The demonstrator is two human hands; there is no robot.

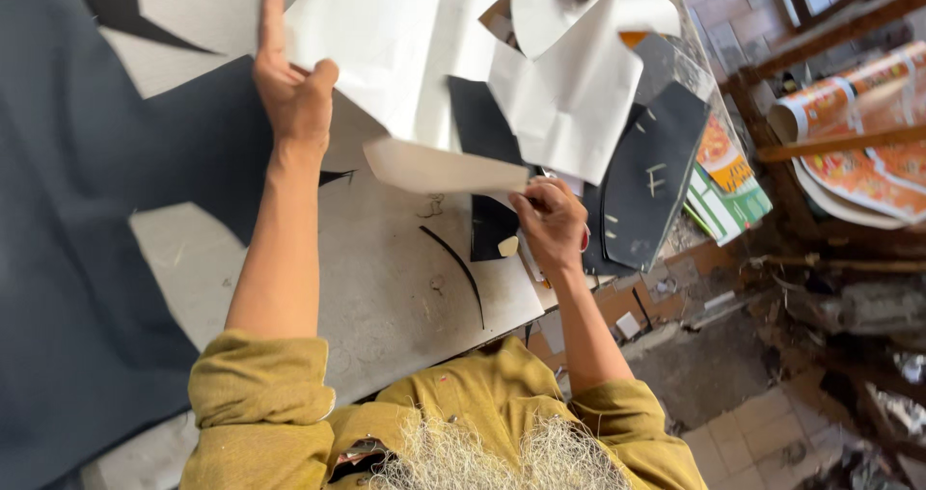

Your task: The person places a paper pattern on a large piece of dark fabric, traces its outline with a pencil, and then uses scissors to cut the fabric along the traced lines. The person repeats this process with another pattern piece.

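Observation:
My left hand (292, 80) is raised over the worktable (386, 287), gripping the edge of a large white paper pattern (386, 46) beside the dark navy cloth (68, 210). My right hand (552, 222) pinches the corner of a white paper piece (439, 169) and also seems to hold scissors with a red handle, mostly hidden. More white pattern pieces (569, 95) overlap at the table's far side. Black cut cloth pieces (651, 172) with chalk marks lie right of my right hand.
A thin black offcut strip (463, 268) curls on the grey table. Colourful printed sheets and a roll (849, 133) sit on a wooden stand at the right. Green-edged packets (728, 196) hang off the table edge. Rubble and tiles cover the floor (752, 422).

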